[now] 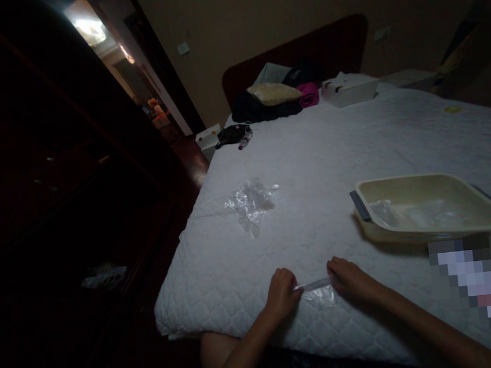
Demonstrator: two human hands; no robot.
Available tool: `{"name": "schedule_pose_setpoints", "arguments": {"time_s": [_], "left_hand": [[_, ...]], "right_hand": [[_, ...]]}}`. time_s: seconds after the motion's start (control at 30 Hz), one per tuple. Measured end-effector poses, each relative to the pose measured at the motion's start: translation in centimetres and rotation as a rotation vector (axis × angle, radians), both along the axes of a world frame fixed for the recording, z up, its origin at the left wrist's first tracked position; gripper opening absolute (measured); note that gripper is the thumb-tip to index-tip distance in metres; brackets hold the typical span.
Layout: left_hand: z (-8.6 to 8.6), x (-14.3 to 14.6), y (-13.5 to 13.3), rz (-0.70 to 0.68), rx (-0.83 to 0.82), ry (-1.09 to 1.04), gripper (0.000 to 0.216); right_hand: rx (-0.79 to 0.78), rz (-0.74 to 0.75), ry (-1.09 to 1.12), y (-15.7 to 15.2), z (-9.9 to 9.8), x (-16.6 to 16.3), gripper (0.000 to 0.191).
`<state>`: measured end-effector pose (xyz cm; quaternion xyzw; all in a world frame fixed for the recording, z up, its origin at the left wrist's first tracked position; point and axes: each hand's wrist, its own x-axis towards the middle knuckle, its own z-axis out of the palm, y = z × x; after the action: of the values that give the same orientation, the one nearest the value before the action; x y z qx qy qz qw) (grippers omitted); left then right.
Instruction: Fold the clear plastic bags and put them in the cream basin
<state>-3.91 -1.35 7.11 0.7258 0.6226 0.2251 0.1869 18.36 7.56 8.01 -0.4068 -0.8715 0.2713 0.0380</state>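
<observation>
Low over the near edge of the bed, a clear plastic bag (321, 297) is stretched between my two hands. My left hand (284, 292) has its fingers closed on the bag's left end. The right end is pinched in my right hand (347, 277). Between them the upper edge runs nearly straight, like a folded strip, and the rest hangs below it. Farther up the bed lies a crumpled heap of clear plastic (252, 202). To the right of my right hand stands a cream plastic basin (435, 231) with grey handles and some clear plastic inside.
The bed (220, 280) has a white quilted cover. Toward the headboard (335, 40) are a patterned cushion (274, 93), dark clothing, a pink roll (308, 94) and a white box (350, 91). A pixelated patch hides something at the lower right. A doorway opens at the upper left.
</observation>
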Motion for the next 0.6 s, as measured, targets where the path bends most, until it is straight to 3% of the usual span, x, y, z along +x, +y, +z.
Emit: {"name": "schedule_pose_setpoints", "arguments": {"time_s": [0.2, 0.37, 0.47, 0.6], "left_hand": [[-0.3, 0.1, 0.4, -0.151, 0.068, 0.017, 0.029], [-0.9, 0.3, 0.9, -0.164, 0.150, 0.126, 0.023], [-1.4, 0.1, 1.1, -0.197, 0.205, 0.225, 0.017], [-2.0, -0.7, 1.1, -0.396, 0.293, 0.354, 0.016]], "right_hand": [[-0.058, 0.045, 0.108, 0.6, 0.5, 0.6, 0.023], [-0.059, 0.024, 0.176, 0.7, 0.9, 1.0, 0.018], [0.163, 0.070, 0.125, 0.4, 0.8, 0.9, 0.020], [0.608, 0.316, 0.061, 0.3, -0.7, 1.3, 0.020]]}}
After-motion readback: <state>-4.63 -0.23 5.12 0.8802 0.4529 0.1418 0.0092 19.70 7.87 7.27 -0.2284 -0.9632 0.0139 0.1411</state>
